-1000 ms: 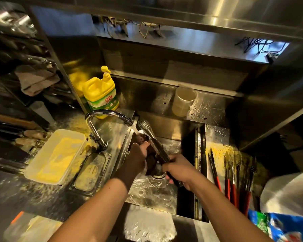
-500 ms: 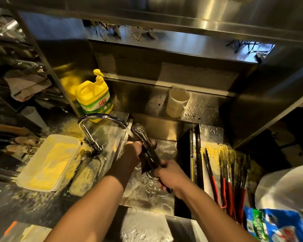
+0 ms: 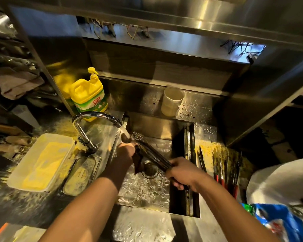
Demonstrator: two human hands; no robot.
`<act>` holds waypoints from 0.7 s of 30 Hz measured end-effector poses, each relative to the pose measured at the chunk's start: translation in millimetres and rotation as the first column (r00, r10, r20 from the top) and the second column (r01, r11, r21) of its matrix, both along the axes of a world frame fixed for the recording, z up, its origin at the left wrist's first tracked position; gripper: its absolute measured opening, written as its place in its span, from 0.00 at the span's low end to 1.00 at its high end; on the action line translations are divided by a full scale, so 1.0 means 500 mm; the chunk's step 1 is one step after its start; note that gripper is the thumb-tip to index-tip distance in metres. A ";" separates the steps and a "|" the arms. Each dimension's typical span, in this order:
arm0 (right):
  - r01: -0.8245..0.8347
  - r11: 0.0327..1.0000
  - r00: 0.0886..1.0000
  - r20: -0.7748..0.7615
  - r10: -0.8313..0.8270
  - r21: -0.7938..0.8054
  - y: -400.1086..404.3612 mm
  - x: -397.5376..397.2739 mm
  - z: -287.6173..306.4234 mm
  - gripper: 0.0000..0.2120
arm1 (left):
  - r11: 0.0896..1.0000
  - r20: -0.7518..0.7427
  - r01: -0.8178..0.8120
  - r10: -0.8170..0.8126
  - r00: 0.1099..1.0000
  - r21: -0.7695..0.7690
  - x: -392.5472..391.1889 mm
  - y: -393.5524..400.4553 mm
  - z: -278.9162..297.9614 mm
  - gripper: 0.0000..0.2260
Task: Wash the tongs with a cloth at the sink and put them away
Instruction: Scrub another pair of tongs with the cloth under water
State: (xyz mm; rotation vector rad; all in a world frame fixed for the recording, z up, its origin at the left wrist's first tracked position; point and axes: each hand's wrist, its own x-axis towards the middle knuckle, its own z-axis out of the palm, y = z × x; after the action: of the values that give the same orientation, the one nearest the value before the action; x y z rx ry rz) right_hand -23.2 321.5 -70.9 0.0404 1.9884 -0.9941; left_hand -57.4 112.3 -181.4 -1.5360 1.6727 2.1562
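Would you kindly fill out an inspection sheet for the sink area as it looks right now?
Surface: steel counter wet, strewn with yellow crumbs.
Job's things: tongs held over the sink with tips at the running faucet; dark cloth against them.
Clutter: yellow detergent jug, white tray, cup, red-handled tongs, blue bag.
Grippers: left hand grips the cloth; right hand grips the tongs' handle.
Cables: nothing seen.
Surroundings: steel shelving, hanging rag.
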 end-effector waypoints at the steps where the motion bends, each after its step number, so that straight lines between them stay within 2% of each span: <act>1: -0.014 1.000 1.000 0.000 0.014 0.020 0.015 -0.008 0.012 0.13 | 0.996 0.042 0.007 -0.003 0.999 -0.090 0.001 -0.007 0.000 0.13; 3: -0.053 0.996 0.996 -0.069 0.058 0.072 0.038 -0.024 0.029 0.15 | 0.982 0.087 -0.041 0.058 0.995 -0.184 0.005 -0.028 -0.017 0.17; 5: -0.108 0.972 0.952 -0.259 0.163 0.211 0.053 -0.037 0.036 0.17 | 0.989 0.132 -0.027 0.047 0.990 -0.149 0.019 -0.045 -0.032 0.21; 7: -0.104 0.891 0.826 -0.461 0.325 0.442 0.056 -0.042 0.034 0.21 | 0.998 0.088 0.062 -0.060 0.994 -0.012 0.044 -0.041 -0.047 0.18; 8: -0.073 0.831 0.757 -0.512 0.407 0.551 0.055 -0.041 0.029 0.24 | 0.996 0.046 0.084 -0.084 0.995 0.014 0.059 -0.032 -0.049 0.14; 9: -0.038 0.770 0.704 -0.530 0.473 0.637 0.052 -0.037 0.022 0.27 | 0.996 0.026 0.089 -0.088 0.996 -0.017 0.072 -0.023 -0.048 0.14; 11: 0.005 0.692 0.664 -0.520 0.538 0.722 0.044 -0.024 0.003 0.31 | 0.987 0.028 0.125 -0.123 0.992 -0.105 0.095 -0.006 -0.054 0.16; 13: 0.016 0.704 0.676 -0.526 0.515 0.710 0.037 -0.010 -0.010 0.32 | 0.980 0.015 0.189 -0.188 0.982 -0.070 0.111 0.011 -0.044 0.21; 16: 0.029 0.835 0.757 -0.558 0.341 0.550 0.034 0.012 -0.014 0.30 | 0.962 -0.086 0.273 -0.271 0.959 0.011 0.130 0.026 -0.020 0.15; 18: 0.091 0.910 0.817 -0.553 0.164 0.405 0.034 0.028 -0.012 0.25 | 0.935 -0.155 0.355 -0.350 0.924 0.005 0.137 0.036 -0.001 0.12; 21: 0.239 0.939 0.861 -0.501 -0.088 0.247 0.045 0.060 -0.005 0.12 | 0.891 -0.249 0.454 -0.446 0.860 -0.028 0.142 0.064 0.041 0.09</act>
State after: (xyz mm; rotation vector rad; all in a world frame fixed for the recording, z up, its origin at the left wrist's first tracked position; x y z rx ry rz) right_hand 7.0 343.8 -73.4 0.1454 2.6308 -0.8513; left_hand 13.5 144.5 -161.1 -0.7713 1.8242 2.1576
